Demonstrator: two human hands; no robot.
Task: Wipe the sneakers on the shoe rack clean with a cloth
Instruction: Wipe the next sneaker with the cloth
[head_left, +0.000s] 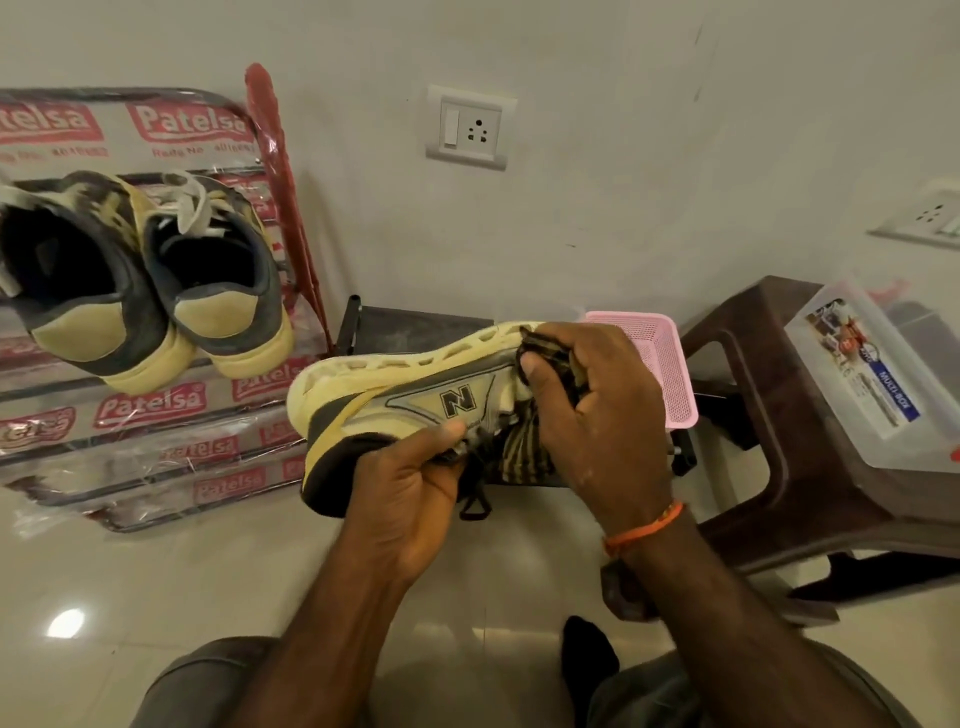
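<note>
The rack, wrapped in printed plastic, stands at the far left against the wall, and two sneakers sit on its upper shelf with heels toward the camera, apparently waiting their turn or already done; which, I cannot tell. At the right a brown stool bears a clear box, with a pink basket just beside it, out of the way of the work.

The sneaker being cleaned is held in mid-air at centre, turned on its side with the sole facing far, probably to bring its side panel up to the cloth. The left hand grips it at the collar, thumb pressed on the upper, to steady it. The right hand holds the striped cloth bunched in curled fingers, thumb pressing it against the toe end, where the wiping seems to be going on.
</note>
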